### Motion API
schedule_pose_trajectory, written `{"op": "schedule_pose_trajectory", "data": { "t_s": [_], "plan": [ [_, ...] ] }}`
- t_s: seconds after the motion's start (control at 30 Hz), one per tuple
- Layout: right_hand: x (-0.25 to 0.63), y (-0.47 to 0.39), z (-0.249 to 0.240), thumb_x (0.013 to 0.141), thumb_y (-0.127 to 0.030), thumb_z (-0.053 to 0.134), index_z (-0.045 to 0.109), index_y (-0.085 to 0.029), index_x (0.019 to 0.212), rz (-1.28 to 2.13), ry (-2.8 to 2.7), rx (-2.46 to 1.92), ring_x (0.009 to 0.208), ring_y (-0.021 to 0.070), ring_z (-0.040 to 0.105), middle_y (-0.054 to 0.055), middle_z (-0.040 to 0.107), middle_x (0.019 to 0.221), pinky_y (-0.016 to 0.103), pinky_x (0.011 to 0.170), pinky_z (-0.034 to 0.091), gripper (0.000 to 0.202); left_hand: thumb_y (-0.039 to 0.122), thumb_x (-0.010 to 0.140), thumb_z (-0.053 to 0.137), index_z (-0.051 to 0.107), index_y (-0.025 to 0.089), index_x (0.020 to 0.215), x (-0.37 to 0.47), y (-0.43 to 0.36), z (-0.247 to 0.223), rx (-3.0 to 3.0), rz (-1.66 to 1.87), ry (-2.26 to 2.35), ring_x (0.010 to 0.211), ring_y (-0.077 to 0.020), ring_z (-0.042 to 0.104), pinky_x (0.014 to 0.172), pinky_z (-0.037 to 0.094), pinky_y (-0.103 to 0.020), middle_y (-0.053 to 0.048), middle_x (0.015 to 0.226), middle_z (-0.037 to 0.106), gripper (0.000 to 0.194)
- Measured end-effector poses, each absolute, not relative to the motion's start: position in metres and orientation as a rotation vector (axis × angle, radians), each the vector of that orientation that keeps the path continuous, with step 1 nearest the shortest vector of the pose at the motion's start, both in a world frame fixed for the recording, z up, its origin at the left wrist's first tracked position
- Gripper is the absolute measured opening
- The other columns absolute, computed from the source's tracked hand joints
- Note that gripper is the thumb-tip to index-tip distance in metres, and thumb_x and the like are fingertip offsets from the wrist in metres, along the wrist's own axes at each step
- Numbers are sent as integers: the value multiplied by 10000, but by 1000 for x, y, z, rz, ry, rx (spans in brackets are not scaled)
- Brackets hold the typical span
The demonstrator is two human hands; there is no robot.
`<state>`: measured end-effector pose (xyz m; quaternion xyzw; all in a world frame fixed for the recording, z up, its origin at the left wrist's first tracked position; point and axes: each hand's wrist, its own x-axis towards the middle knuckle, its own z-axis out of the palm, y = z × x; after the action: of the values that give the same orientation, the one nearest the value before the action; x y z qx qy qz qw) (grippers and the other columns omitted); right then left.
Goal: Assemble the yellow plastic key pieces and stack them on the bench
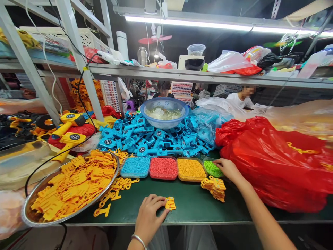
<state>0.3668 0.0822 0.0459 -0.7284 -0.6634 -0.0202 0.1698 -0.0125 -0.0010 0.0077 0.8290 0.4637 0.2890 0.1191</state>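
My left hand [151,213], with a bangle at its wrist, holds a small yellow plastic piece [171,203] flat on the green table [187,215] between thumb and fingertips. Over at the right, my right hand [227,168] reaches to the tub of green beads [212,168], its fingers together at the rim; whether a bead is between them is too small to tell. Left of that tub stand trays of yellow beads [191,169], red beads [163,167] and blue beads [135,167]. A stack of yellow pieces [214,188] lies below the green tub.
A metal bowl [117,163] heaped with yellow parts stands left, loose yellow parts [102,210] beside it. Blue parts [156,137] pile up behind the trays under a blue basin [164,123]. Red bags [270,166] fill the right. Two people sit beyond the shelf [182,74].
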Motion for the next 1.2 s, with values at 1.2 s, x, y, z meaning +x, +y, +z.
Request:
{"op": "schedule_pose_trajectory", "data": {
  "t_s": [1.2],
  "plan": [
    [213, -13, 31, 879, -374, 437, 634, -230, 808, 64, -1742, -1332, 710, 169, 555, 31, 596, 734, 278, 657, 439, 254, 273, 784, 605, 646, 240, 846, -12, -1, 5, 2455, 885, 1341, 869, -191, 566, 756, 458, -352, -10, 945, 673, 81]
  ]
}}
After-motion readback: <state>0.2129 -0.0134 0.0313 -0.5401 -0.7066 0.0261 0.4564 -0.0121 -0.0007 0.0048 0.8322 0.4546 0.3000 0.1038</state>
